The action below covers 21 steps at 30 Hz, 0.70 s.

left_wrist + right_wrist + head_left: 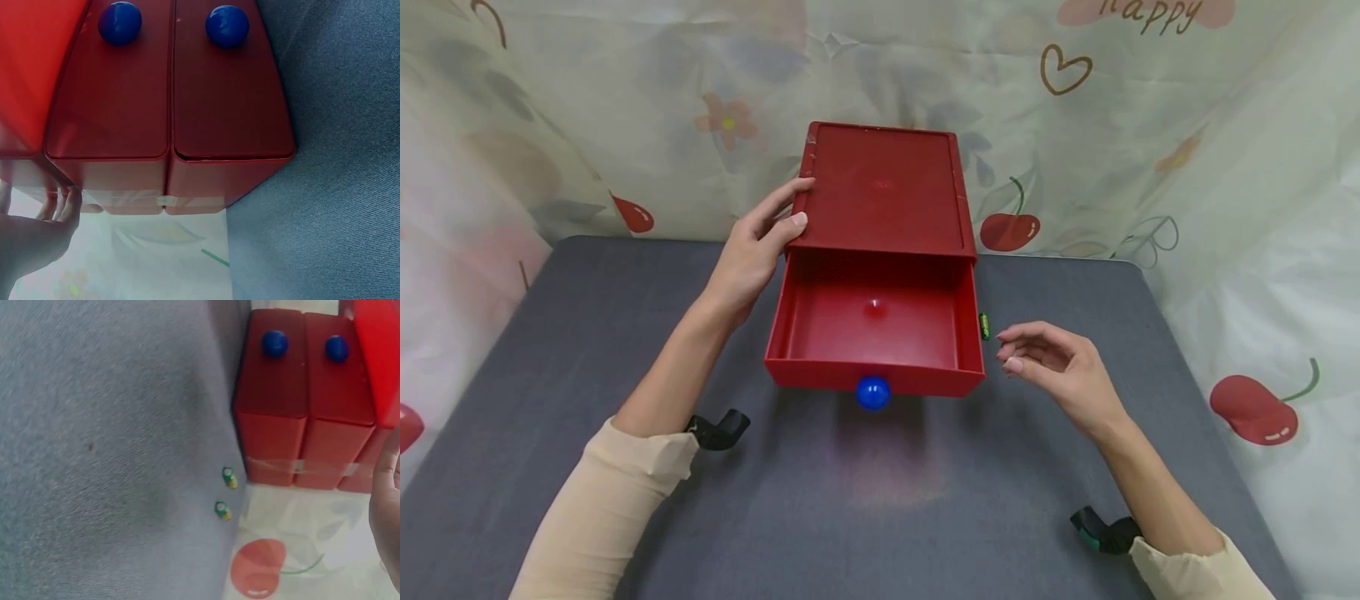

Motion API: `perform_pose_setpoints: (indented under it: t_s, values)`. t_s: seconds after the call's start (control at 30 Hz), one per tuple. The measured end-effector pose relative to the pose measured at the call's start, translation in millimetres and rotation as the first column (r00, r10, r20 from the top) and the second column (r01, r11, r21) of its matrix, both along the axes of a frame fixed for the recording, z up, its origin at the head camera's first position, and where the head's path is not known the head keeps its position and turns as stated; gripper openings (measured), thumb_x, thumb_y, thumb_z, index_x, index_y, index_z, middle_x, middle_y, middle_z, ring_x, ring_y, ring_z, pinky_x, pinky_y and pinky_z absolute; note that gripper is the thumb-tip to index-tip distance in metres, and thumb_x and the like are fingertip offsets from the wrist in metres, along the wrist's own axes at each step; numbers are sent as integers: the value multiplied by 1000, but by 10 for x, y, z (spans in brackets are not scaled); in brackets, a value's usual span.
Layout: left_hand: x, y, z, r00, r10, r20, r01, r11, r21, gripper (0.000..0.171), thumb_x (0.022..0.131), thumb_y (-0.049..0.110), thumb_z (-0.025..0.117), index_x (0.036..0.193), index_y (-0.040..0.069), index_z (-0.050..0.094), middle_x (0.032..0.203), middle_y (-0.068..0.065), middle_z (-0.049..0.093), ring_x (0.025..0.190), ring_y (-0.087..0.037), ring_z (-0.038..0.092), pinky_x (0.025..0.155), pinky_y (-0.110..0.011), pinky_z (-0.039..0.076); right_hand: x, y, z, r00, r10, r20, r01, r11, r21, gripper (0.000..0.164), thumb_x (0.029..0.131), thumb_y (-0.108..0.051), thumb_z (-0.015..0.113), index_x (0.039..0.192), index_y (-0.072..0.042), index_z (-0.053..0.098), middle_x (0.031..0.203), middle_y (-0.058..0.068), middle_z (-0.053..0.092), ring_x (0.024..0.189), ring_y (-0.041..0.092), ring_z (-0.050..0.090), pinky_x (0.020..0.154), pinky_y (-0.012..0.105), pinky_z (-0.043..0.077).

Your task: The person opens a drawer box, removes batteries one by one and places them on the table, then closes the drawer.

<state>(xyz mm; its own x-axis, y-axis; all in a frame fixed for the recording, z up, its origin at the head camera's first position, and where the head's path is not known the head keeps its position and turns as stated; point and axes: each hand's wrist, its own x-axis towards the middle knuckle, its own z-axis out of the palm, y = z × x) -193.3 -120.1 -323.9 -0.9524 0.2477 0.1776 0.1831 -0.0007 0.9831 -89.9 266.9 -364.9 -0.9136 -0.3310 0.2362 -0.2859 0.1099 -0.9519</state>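
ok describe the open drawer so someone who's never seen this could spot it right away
On the grey table stands a red cabinet. Its top drawer is the one, red with a round blue knob. The two closed drawers below have blue knobs too, but only this one is pulled out, showing its inside.

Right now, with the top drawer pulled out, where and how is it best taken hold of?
The top drawer is probably best taken by its round blue knob, pinched between thumb and fingers from the near side. The knob juts from the middle of the drawer's front with nothing crowding it. The right hand holds nothing; the left hand touches the cabinet's left edge.
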Motion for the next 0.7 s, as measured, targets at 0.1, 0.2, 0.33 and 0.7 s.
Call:
perform_pose_setpoints:
  t_s: [0.1,0.2,0.33,0.7]
  values:
    - [1,1,-1,1000,0,-1,0,1000,5,49,101,35,57,148,33,47,153,8,39,132,-21,46,105,-44,42,40,-25,47,1000,6,-15,-7,1000,-24,26,90,11,62,115,6,64,100,10,69,86,19,67,77,27,57]
    - [2,1,-3,1000,-1,-1,1,1000,9,49,101,34,57,148,33,47,152,7,39,132,-21,46,105,-44,42,84,-51,97,1000,3,-31,-3,1000,-29,25,89,13,61,114,8,63,99,10,68,85,19,67,77,27,57]
    - [3,1,-4,1000,-2,-5,2,1000,12,48,101,34,57,148,32,47,152,7,39,132,-21,46,106,-44,42,141,-88,159,999,2,-52,-3,1000,-23,25,89,13,61,113,9,63,98,9,69,84,19,67,75,27,58]
    - [1,3,-8,1000,-4,-10,4,1000,20,49,101,34,57,148,31,47,152,6,39,132,-22,45,106,-43,41,295,-186,276,991,75,-108,-83,994,-70,25,86,19,58,109,12,63,96,9,69,82,19,67,74,29,58]
